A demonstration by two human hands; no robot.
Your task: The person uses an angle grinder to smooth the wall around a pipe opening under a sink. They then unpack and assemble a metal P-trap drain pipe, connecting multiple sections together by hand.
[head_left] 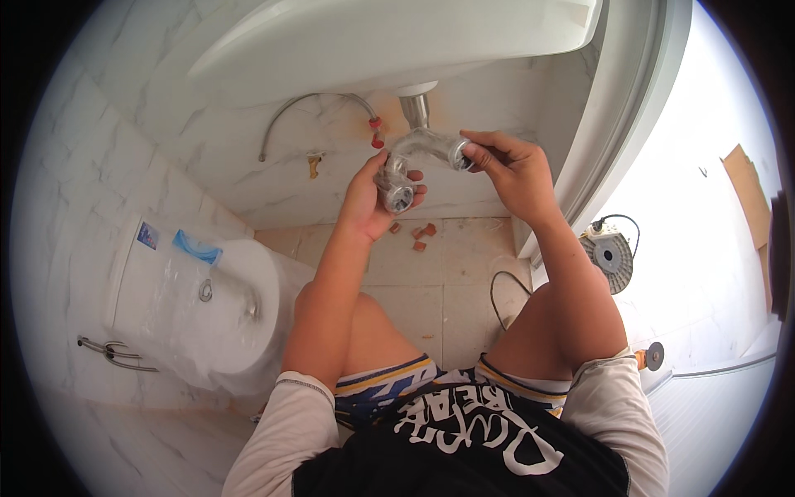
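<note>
A curved chrome drain trap (pixel 431 142) is held between my two hands, under the white washbasin (pixel 406 50). My left hand (pixel 367 197) is closed round its lower bend, whose open end faces me. With thumb and fingers, my right hand (pixel 522 172) grips the rim of the other open end. Right behind the trap, a chrome drain tailpiece (pixel 416 110) hangs from the basin. Whether the two are joined or only overlap in view, I cannot tell.
Left of the trap are a braided hose (pixel 319 96) and a brass valve (pixel 314 164) on the marbled wall. A plastic-covered toilet (pixel 248 306) stands left. Reddish fragments (pixel 424 236) lie on the floor. Right are a door frame (pixel 600 124), cable reel (pixel 609 257) and grinding disc (pixel 654 356).
</note>
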